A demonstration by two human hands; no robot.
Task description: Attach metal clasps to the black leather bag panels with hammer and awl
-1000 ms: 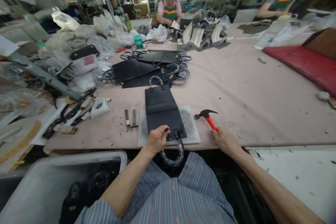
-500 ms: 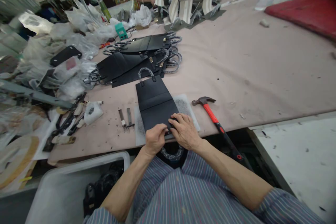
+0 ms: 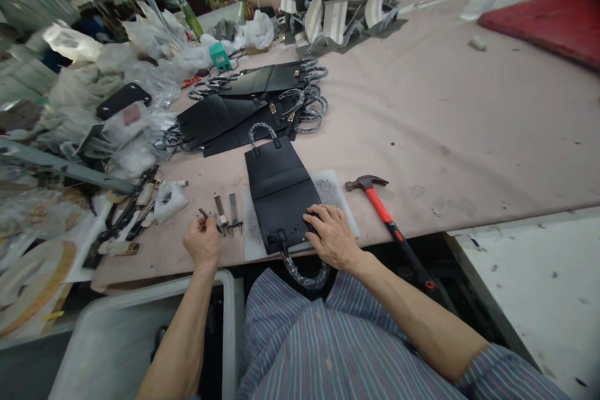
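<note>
From here at the long pink-topped work table point(image 3: 435, 131), the person's right hand point(image 3: 334, 236) lies open on a black leather bag panel point(image 3: 280, 197), fingers slightly curled and pressing down near its near end. The left hand point(image 3: 202, 242) is off the leather and closed narrow, thumb and fingertips pinching a small thin metal piece point(image 3: 203, 212), too small to identify. It sits just beside two small steel hand tools point(image 3: 227, 212). The panel lies flat on a pale, gritty board point(image 3: 334, 190), its near end at the table's edge. A wrapped loop handle point(image 3: 304, 279) hangs over that edge, while a matching handle point(image 3: 261, 131) arches on the table at the far end. A claw hammer point(image 3: 375, 200) with a red grip lies just right of the board, untouched. The panel looks light and fairly stiff, though the crease across its middle may let it flex. Its smooth face could slide on the board, so a flat palm on the body seems the surest hold. The dangling handle looks too loose to steady it.
</note>
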